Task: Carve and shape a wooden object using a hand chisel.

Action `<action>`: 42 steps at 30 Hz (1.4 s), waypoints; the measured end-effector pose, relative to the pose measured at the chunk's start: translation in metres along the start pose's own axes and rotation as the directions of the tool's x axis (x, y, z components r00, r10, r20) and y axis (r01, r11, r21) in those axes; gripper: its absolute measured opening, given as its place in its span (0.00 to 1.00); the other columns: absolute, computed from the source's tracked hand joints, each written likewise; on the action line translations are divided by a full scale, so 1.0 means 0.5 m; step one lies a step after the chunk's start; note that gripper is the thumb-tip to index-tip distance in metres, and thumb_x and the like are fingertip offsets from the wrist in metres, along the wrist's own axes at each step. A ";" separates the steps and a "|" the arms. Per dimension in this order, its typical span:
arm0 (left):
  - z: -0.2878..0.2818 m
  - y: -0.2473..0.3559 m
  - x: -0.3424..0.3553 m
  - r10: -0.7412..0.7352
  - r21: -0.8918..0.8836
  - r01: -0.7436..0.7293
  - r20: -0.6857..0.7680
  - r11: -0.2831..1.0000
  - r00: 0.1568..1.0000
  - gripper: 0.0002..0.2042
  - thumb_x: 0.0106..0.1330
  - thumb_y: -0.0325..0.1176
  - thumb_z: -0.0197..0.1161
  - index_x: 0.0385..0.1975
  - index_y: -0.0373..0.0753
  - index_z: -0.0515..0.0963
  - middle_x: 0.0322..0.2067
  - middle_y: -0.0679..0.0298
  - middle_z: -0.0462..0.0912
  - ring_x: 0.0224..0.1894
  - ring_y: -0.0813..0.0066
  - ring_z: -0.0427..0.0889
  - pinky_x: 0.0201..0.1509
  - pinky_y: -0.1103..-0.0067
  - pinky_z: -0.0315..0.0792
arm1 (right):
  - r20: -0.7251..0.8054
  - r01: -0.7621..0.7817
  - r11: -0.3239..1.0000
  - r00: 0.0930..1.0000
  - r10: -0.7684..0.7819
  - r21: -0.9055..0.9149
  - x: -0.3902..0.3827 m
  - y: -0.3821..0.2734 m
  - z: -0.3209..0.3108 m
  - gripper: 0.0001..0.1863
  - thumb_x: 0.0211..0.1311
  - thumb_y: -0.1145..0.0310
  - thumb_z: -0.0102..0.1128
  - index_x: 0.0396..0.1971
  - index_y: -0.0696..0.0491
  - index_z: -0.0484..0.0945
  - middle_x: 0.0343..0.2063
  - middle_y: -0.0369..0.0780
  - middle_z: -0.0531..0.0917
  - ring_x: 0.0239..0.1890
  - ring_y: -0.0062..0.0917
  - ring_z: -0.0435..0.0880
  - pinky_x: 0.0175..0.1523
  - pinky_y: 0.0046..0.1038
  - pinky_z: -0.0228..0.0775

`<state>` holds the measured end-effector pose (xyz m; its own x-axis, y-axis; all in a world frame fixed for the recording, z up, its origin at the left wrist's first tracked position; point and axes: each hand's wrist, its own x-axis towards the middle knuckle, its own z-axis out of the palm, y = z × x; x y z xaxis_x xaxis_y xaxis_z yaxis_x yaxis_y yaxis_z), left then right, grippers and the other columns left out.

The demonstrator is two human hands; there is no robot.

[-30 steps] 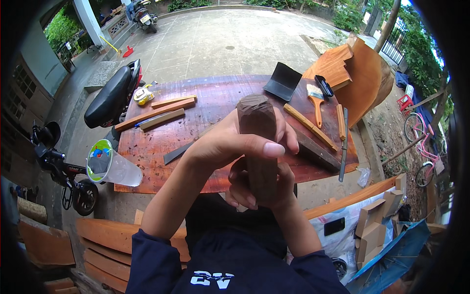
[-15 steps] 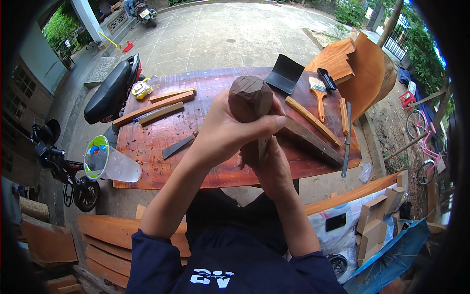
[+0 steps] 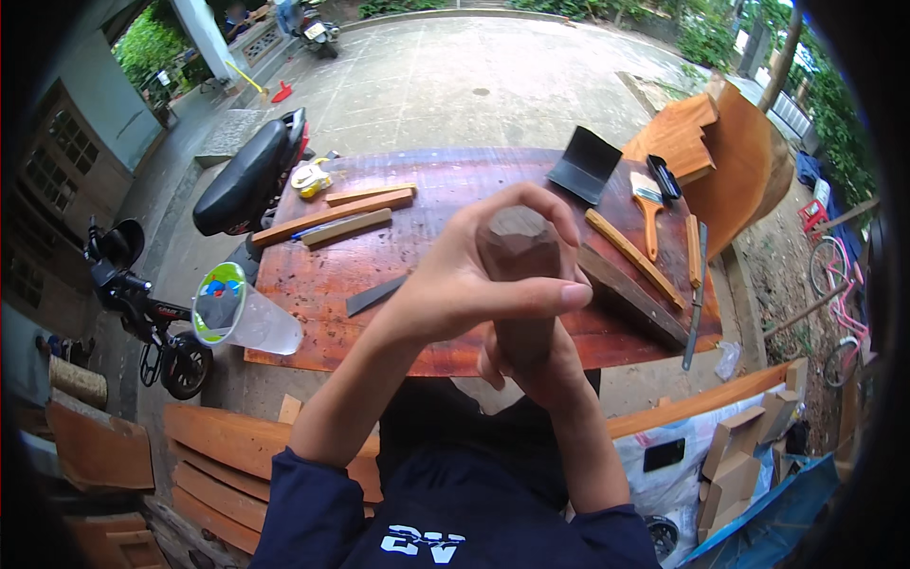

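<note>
Above the near side of the table I hold a dark brown, faceted piece of carved wood nearly upright, its rounded, rough-cut end facing up. My left hand wraps the upper part, with the thumb across its near side and a finger curved round the far side. Lower down, my right hand grips the narrower part, its fingers partly hidden behind the wood. To the left of the hands a flat metal blade lies on the table, its other end covered by my left arm. A dark wood beam lies on the right.
On the wooden table lie a tape measure, wood strips, a paintbrush, a bent black sheet and a long metal file. A plastic cup leans at the left edge. A motorbike seat stands beyond.
The wood has come lower and nearer to me, still in both hands. A finger of my left hand now shows round its far side. The whole view has shifted slightly.
</note>
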<state>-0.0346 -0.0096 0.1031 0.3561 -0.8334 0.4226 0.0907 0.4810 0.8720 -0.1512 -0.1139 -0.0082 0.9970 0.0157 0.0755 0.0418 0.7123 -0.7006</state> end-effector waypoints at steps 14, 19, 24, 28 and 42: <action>-0.026 -0.001 -0.019 0.036 0.084 0.006 -0.494 0.996 0.869 0.11 0.65 0.35 0.64 0.42 0.38 0.72 0.32 0.63 0.79 0.37 0.75 0.83 0.47 0.77 0.78 | -0.141 0.161 0.843 0.953 -0.268 -0.514 0.000 0.008 0.050 0.31 0.71 0.67 0.66 0.67 0.54 0.61 0.50 0.40 0.78 0.49 0.22 0.80 0.58 0.29 0.73; -0.032 0.000 -0.014 0.019 -0.031 -0.040 -0.501 0.999 0.865 0.14 0.68 0.42 0.59 0.43 0.39 0.72 0.35 0.62 0.77 0.41 0.71 0.82 0.53 0.73 0.76 | -0.112 0.177 0.815 0.953 -0.282 -0.551 0.001 0.008 0.034 0.25 0.72 0.66 0.63 0.63 0.55 0.65 0.49 0.40 0.80 0.50 0.21 0.81 0.58 0.28 0.74; -0.057 0.023 -0.020 -0.053 -0.262 -0.047 -0.361 0.964 0.931 0.15 0.70 0.45 0.56 0.40 0.38 0.73 0.35 0.62 0.76 0.39 0.68 0.82 0.53 0.70 0.76 | 0.013 0.035 0.989 0.999 -0.033 -0.146 -0.012 -0.009 0.028 0.20 0.77 0.60 0.55 0.60 0.54 0.69 0.42 0.41 0.83 0.43 0.25 0.84 0.47 0.30 0.79; -0.074 0.024 -0.027 -0.054 -0.289 -0.062 -0.375 0.955 0.925 0.14 0.70 0.46 0.56 0.33 0.40 0.73 0.29 0.65 0.74 0.34 0.69 0.80 0.51 0.70 0.75 | 0.114 -0.196 0.962 0.978 0.176 0.193 -0.011 -0.009 0.025 0.26 0.73 0.47 0.58 0.56 0.54 0.72 0.44 0.47 0.81 0.35 0.32 0.84 0.44 0.33 0.78; -0.087 0.108 0.054 -0.043 -0.270 -0.018 -0.218 0.963 0.975 0.23 0.73 0.57 0.52 0.33 0.40 0.77 0.33 0.64 0.77 0.39 0.63 0.81 0.51 0.64 0.80 | 0.297 -0.184 0.926 0.951 0.083 0.329 0.000 0.000 0.038 0.36 0.80 0.40 0.32 0.54 0.59 0.76 0.27 0.42 0.81 0.28 0.30 0.78 0.40 0.33 0.67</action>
<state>0.0205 0.0059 0.1510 0.5460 -0.7741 0.3204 0.3325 0.5512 0.7653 -0.1522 -0.1005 0.0055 0.9325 0.2830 0.2244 -0.1661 0.8878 -0.4292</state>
